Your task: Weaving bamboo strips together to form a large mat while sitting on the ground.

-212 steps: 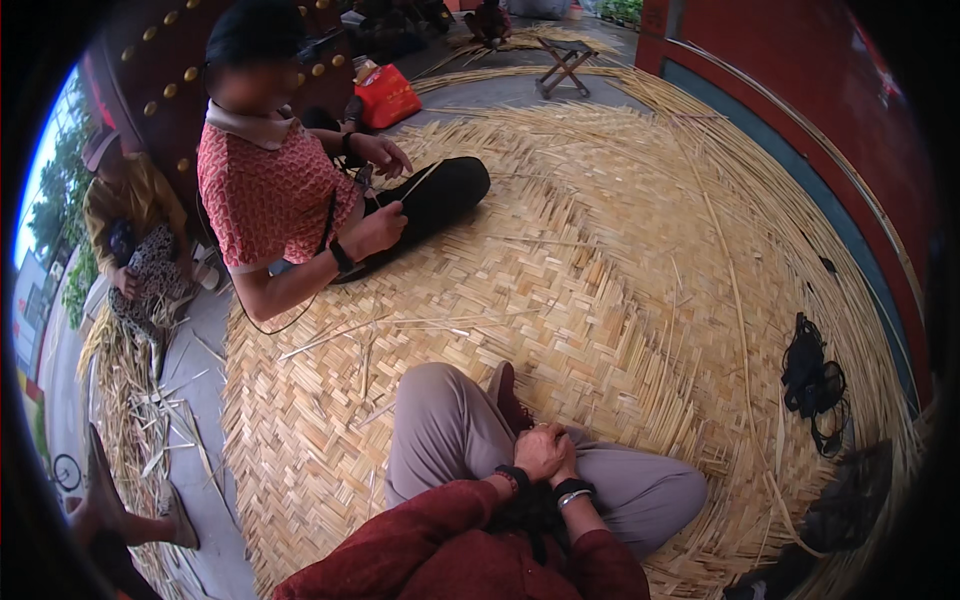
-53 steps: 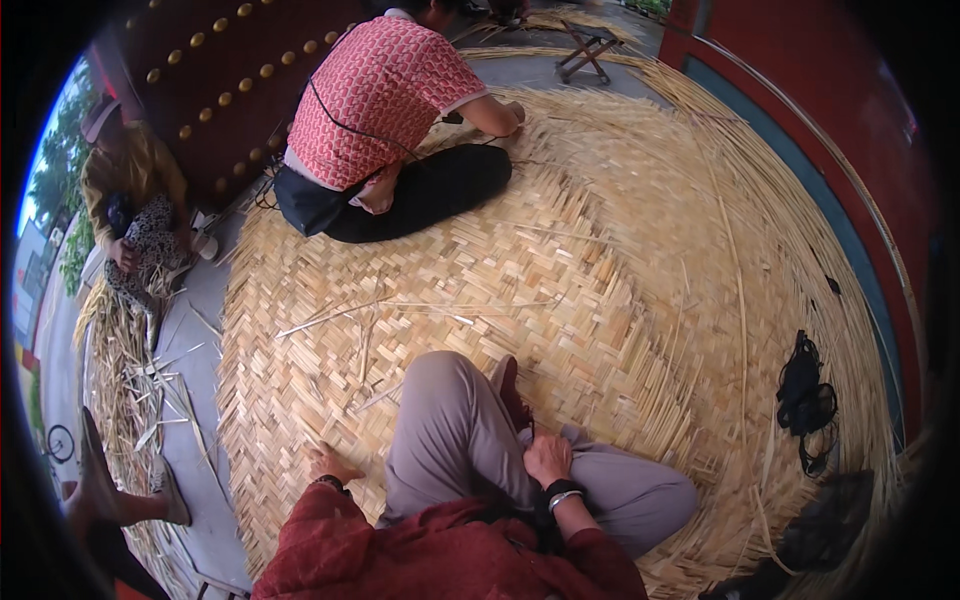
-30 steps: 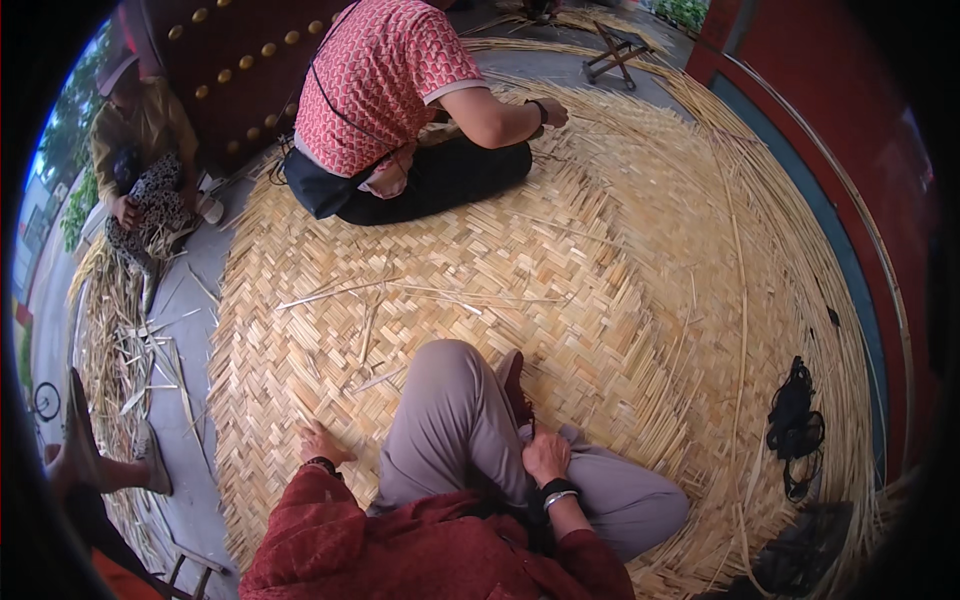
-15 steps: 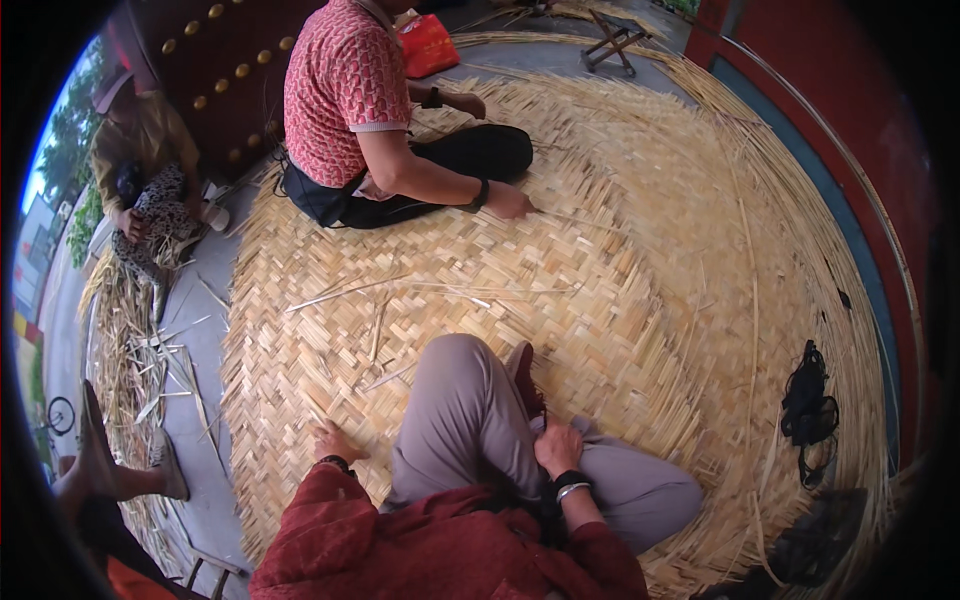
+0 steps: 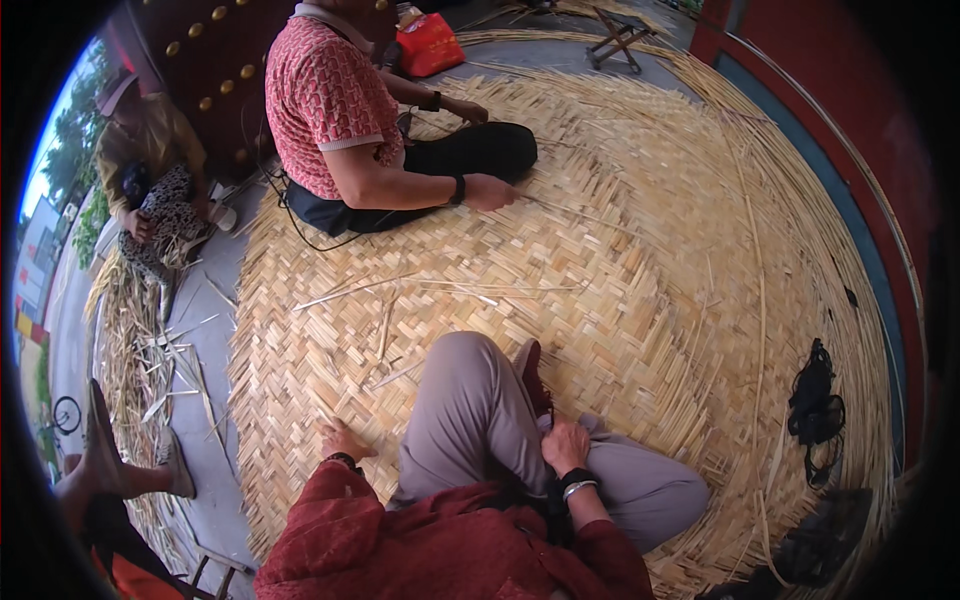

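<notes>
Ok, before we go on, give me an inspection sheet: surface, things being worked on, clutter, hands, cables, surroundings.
Surface: woven mat, ragged ends showing across it
Things: loose strips lying on the mat
Clutter: black tangle at the right, its kind unclear; straw heap at the left
Hands: left hand on the mat, fingers spread; right hand against the grey trousers, grip unclear
Cables: thin black cord behind the co-worker; plugs: nothing seen
Surroundings: folding stool, red bag, red wall

Rough straw mat (image 5: 600, 330); shiny metal bangle (image 5: 577, 488); glossy red bag (image 5: 431, 45), perhaps plastic.
</notes>
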A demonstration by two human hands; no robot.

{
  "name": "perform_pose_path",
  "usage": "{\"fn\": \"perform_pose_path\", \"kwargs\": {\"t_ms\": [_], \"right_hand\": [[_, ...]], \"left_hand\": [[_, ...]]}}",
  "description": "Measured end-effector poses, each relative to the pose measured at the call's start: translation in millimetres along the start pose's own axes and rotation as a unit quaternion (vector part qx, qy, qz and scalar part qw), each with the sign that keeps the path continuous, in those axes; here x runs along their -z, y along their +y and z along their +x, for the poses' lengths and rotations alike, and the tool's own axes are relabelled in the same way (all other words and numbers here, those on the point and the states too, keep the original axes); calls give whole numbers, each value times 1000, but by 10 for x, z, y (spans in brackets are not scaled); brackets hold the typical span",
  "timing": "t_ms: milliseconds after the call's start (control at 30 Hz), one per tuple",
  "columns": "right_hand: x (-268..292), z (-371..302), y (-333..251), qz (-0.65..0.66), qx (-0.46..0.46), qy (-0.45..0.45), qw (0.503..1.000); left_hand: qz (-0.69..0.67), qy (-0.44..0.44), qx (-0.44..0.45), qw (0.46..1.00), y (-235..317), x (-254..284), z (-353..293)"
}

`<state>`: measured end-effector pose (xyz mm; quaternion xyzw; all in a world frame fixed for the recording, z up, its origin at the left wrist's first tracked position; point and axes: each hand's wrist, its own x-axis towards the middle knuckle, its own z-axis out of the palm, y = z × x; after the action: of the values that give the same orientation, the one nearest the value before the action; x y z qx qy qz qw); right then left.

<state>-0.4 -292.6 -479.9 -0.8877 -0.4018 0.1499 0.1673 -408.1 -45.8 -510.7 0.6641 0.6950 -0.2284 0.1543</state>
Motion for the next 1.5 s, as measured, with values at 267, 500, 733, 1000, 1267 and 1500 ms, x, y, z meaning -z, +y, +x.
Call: {"fn": "perform_pose_path", "kwargs": {"t_ms": [267, 500, 733, 1000, 1267, 1500], "right_hand": [[9, 6, -3, 1, 5, 8, 1000], [-60, 14, 23, -3, 2, 10, 1000], [-44, 9, 28, 2, 7, 8, 1000], [-23, -5, -3, -13, 8, 7, 1000], [-98, -5, 57, -26, 17, 9, 999], [-92, -4, 53, -35, 17, 9, 999]], "left_hand": [[3, 4, 0, 1000, 15, 13, -14], [4, 5, 3, 1000, -23, -28, 20], [9, 14, 2, 1000, -28, -62, 44], [18, 10, 8, 1000, -19, -27, 5], [33, 4, 10, 999, 11, 8, -9], [25, 0, 11, 1000, -9, -16, 8]]}}
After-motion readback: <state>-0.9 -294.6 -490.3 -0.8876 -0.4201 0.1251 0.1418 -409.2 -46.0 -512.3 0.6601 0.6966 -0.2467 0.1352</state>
